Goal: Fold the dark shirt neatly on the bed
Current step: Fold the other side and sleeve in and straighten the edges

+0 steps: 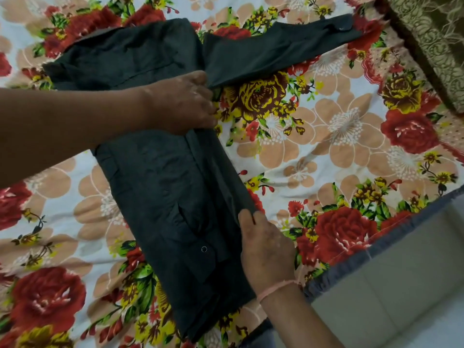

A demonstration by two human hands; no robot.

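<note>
Left hand (pixel 183 102) reaches in from left edge, fingers closed on fabric where sleeve (pixel 276 49) meets body of dark shirt (pixel 165 187). Shirt lies on floral bedsheet (pixel 339 136), body folded into long strip running from upper left toward lower centre — sleeve stretched out toward upper right. Right hand (pixel 266 249), pink thread (pixel 276 288) at wrist, pinches strip's right edge. Floor (pixel 401 285) lower right; patterned fabric (pixel 437 41) at top right.

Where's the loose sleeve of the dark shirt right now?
The sleeve stretches toward the upper right across the floral bedsheet, its near end pinched by the left hand.
</note>
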